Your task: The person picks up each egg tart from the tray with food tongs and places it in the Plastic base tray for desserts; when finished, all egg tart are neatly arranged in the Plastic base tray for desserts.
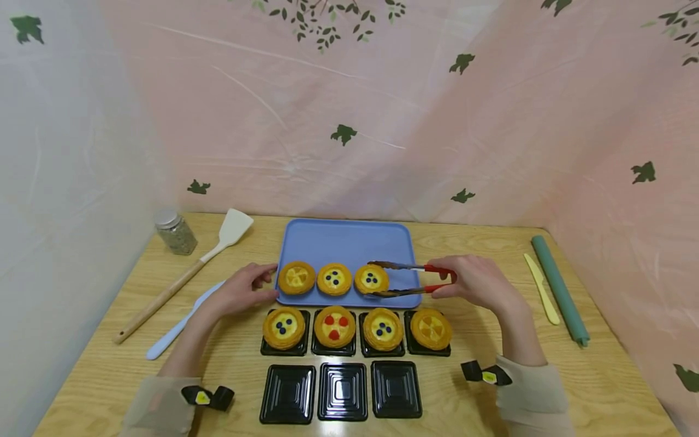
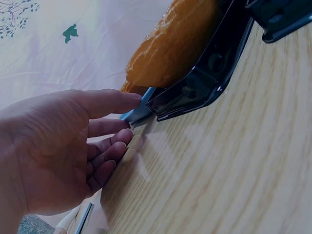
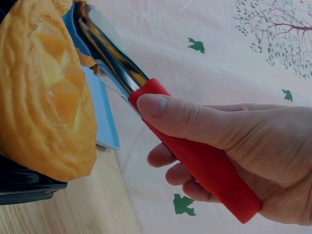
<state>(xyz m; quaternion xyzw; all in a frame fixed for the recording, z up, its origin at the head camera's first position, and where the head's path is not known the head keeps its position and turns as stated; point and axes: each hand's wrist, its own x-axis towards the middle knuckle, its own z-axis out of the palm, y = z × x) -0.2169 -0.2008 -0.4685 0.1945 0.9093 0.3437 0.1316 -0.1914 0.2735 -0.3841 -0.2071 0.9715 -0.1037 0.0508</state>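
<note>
My right hand (image 1: pixel 480 282) holds metal tongs (image 3: pixel 195 156) by their red handles, thumb on the upper one. The spread tong arms lie either side of a blueberry-topped tart (image 1: pixel 372 278) on the blue tray (image 1: pixel 349 240). Left of it on the tray are another blueberry tart (image 1: pixel 334 280) and an orange-topped tart (image 1: pixel 297 278). My left hand (image 1: pixel 246 288) touches the tray's left edge with thumb and index finger extended; its other fingers curl loosely in the left wrist view.
Several tarts sit on black trays in front, including a strawberry one (image 1: pixel 335 326) and an orange one (image 1: pixel 431 331). Nearer lie three bare black trays (image 1: pixel 342 391). A spatula (image 1: pixel 218 243), blue spreader (image 1: pixel 175 331) and jar (image 1: pixel 176 232) stand left; a yellow knife (image 1: pixel 542 288) and green roll (image 1: pixel 560 282) right.
</note>
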